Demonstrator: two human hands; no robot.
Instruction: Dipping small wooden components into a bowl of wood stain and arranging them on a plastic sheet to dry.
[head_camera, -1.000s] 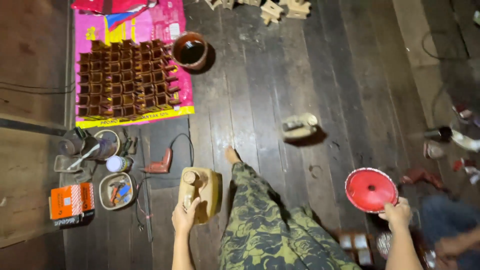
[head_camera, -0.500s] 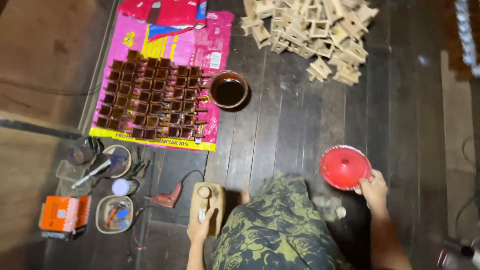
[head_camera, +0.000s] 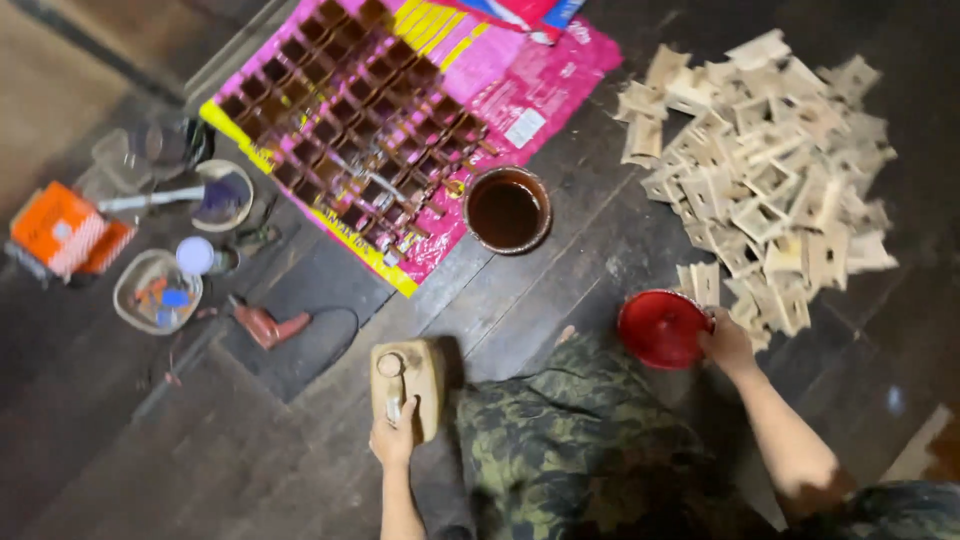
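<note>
My left hand (head_camera: 392, 437) rests on a small pale wooden block (head_camera: 408, 380) with a round knob, lying on the dark plank floor beside my camouflage-trousered leg (head_camera: 560, 440). My right hand (head_camera: 728, 342) grips the rim of a red round dish (head_camera: 662, 328), held low just in front of a heap of pale unfinished wooden pieces (head_camera: 770, 170). A brown bowl of dark liquid (head_camera: 507, 209) stands between the two hands, farther from me.
Several dark-stained wooden pieces lie in rows on a pink plastic sheet (head_camera: 520, 90). At the left are an orange box (head_camera: 62, 228), clear containers with a brush (head_camera: 215, 195), a small dish of bits (head_camera: 158, 290) and a red power tool (head_camera: 265, 324) with its cord.
The view has swung so the pale wooden heap now lies close. My right hand has carried the red dish up to that heap. My left hand stays on the wooden block.
</note>
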